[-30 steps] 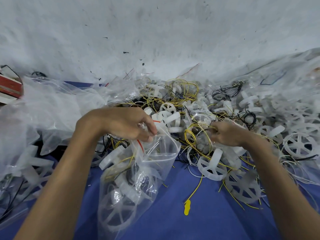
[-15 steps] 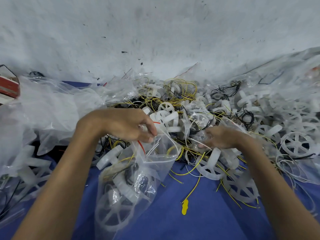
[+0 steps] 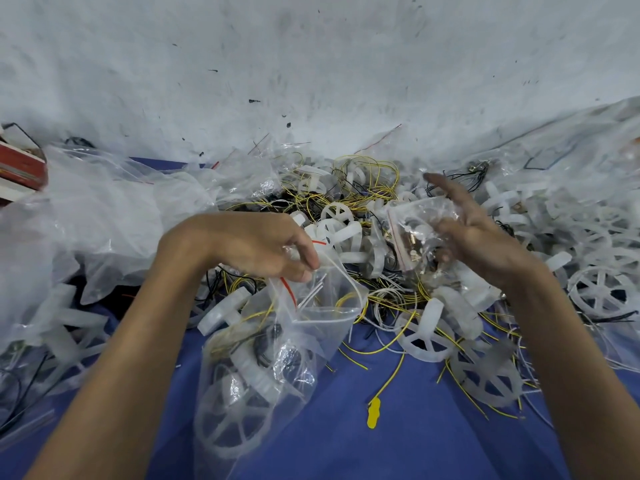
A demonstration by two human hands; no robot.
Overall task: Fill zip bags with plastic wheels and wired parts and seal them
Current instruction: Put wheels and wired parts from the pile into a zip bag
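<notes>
Two hands, two bags in play. The left hand (image 3: 249,247) pinches the open mouth of the zip bag (image 3: 304,327) between thumb and fingertips. That bag hangs over the blue cloth (image 3: 398,455), and I count two wheels (image 3: 232,420) inside it with some wire. The right hand (image 3: 478,237) is blurred, its fingers stretched out and apart. A small bag (image 3: 412,230) lies against its palm, but I cannot tell whether the thumb grips it. Behind the hands is the pile (image 3: 363,202) of loose wheels and yellow, black and white wires, too tangled to count. One yellow tag (image 3: 374,414) lies on the cloth. Clear empty bags (image 3: 104,216) are heaped at left, and a red box (image 3: 17,168) is cut off at the edge.
</notes>
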